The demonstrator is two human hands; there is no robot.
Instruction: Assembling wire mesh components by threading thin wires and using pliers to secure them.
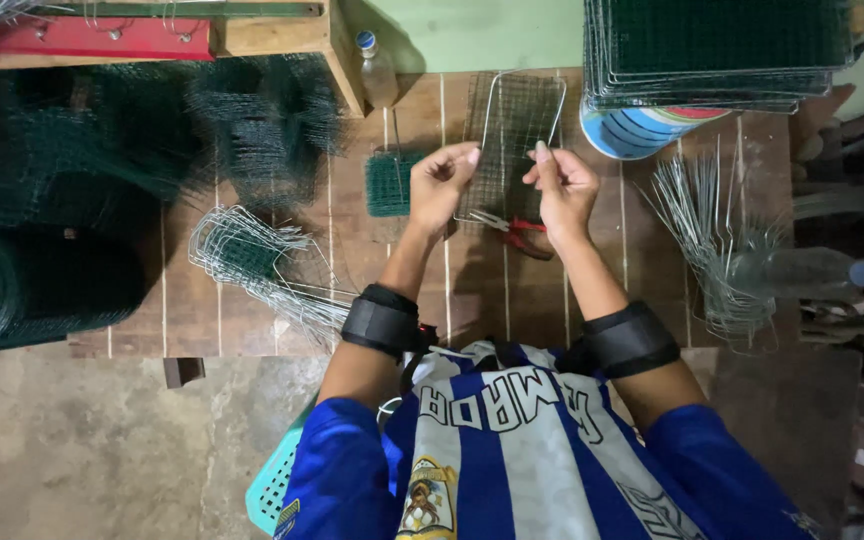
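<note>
My left hand point(440, 183) and my right hand point(560, 185) both grip a rectangular wire frame with dark mesh point(512, 130), held above a wooden table point(602, 300). The left hand pinches its left edge, the right hand its right edge. Red-handled pliers point(517, 232) lie on the table just below the frame, between my wrists. Both forearms wear black bands.
A small green mesh piece point(388, 183) lies left of my hand. Bent wire frames point(252, 260) pile at the left, loose wire pieces point(717, 240) at the right. Stacked mesh panels point(712, 50) sit top right. Green mesh rolls point(42, 230) fill the left. A plastic bottle point(376, 68) stands behind.
</note>
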